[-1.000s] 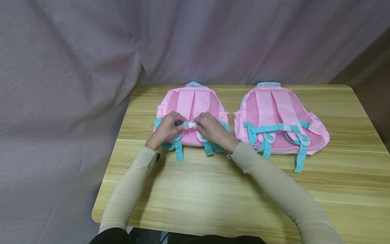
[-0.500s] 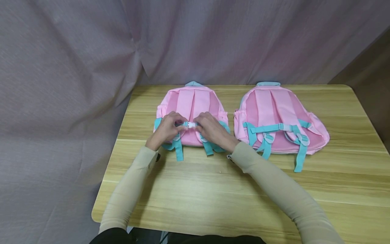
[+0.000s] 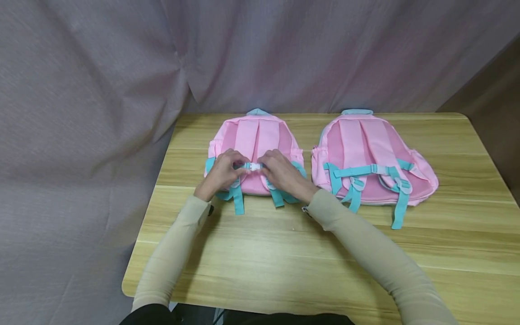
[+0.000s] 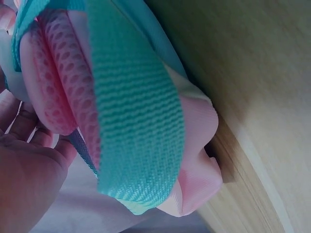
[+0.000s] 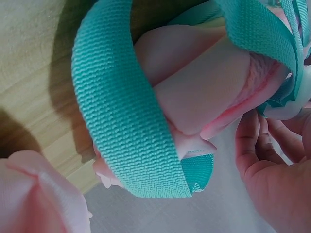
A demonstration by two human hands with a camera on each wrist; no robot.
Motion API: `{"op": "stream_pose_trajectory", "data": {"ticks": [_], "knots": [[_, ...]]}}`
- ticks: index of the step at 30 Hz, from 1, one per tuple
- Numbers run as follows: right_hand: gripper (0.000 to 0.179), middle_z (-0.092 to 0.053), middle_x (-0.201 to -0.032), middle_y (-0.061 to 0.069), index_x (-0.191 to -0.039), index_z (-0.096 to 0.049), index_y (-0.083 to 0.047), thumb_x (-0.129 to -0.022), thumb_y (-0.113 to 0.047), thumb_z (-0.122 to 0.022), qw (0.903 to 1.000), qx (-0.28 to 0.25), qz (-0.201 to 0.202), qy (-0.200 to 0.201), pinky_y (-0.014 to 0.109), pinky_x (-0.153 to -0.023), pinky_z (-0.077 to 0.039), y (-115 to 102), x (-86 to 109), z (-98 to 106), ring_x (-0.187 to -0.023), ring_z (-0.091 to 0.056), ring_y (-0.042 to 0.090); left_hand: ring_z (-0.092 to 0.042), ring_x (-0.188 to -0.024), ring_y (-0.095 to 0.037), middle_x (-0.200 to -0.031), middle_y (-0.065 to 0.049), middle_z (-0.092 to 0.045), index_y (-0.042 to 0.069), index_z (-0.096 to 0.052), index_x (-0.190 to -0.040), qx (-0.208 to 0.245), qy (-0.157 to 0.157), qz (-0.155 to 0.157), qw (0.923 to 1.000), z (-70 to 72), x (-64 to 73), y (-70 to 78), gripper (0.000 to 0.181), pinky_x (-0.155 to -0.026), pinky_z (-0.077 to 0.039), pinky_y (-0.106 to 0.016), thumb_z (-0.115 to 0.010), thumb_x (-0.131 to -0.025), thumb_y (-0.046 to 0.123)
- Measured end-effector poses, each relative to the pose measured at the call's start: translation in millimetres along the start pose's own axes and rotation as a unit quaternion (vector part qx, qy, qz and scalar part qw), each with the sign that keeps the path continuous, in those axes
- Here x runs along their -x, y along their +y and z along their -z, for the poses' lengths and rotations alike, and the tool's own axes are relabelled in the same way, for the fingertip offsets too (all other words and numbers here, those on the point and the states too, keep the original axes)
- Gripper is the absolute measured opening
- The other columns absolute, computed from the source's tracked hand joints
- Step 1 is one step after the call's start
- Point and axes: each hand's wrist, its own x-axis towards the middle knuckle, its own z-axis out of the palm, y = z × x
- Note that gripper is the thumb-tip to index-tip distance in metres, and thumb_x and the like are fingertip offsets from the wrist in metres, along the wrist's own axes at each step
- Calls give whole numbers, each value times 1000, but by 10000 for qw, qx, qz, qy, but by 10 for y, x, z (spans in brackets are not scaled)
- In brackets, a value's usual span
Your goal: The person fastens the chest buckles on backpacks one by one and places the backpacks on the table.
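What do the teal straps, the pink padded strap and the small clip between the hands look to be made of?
Teal strap: woven webbing, ribbed weave visible, matte. Pink padded strap: open mesh fabric, holes visible, likely over foam. Clip between left hand and right hand: whitish, looks like plastic, too small to confirm.

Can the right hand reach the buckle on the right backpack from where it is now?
Probably yes. The right hand is busy at the left backpack, but the right backpack lies close beside it and nothing covers its buckle.

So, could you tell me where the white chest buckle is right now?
In the head view, the white chest buckle sits between the left hand and right hand, on the left backpack.
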Motion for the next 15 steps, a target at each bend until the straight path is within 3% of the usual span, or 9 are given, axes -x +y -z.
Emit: {"op": "stream_pose_trajectory", "data": {"ticks": [15], "knots": [[27,-75,-115,18,-129,-76,2,-104,-8,-70,9999,-72,-88,60,45,-101,-58,-29,0,-21,-111,-66,34,-67,-109,-30,-111,-14,-78,2,-81,-117,-144,-112,-2,9998,13,-10,25,28,-100,-60,-44,-87,-93,15]]}}
